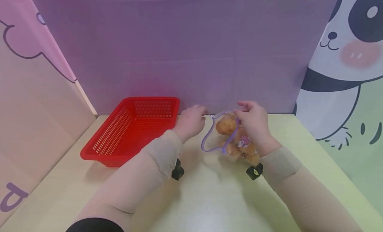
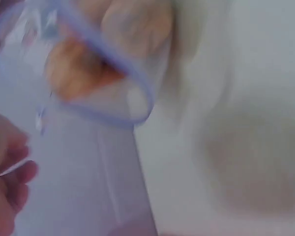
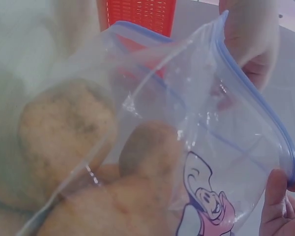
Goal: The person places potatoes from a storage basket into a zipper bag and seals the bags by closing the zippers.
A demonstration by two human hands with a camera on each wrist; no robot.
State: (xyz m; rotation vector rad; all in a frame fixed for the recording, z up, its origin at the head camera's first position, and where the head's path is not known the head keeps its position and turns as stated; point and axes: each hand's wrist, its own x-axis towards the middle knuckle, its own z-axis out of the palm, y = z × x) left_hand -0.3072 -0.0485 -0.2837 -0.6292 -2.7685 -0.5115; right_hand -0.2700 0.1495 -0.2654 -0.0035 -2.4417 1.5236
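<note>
A clear zip bag (image 1: 213,139) with a purple-blue zip edge lies on its side on the table, its mouth gaping toward the left. Several potatoes (image 3: 69,132) fill it, and a cartoon figure is printed on the plastic. My right hand (image 1: 254,120) pinches the far edge of the mouth between thumb (image 3: 274,196) and finger. Left of the mouth, my left hand (image 1: 191,120) is lifted with its fingers loosely bent. In the left wrist view a gap shows between those fingers (image 2: 20,184) and the zip edge, and nothing is held.
A red plastic basket (image 1: 131,99) with slotted sides stands on the table (image 1: 209,205) left of my left hand. Behind the table hangs a purple cloth backdrop (image 1: 191,42). Printed panels flank both sides, the right one with a panda (image 1: 332,102).
</note>
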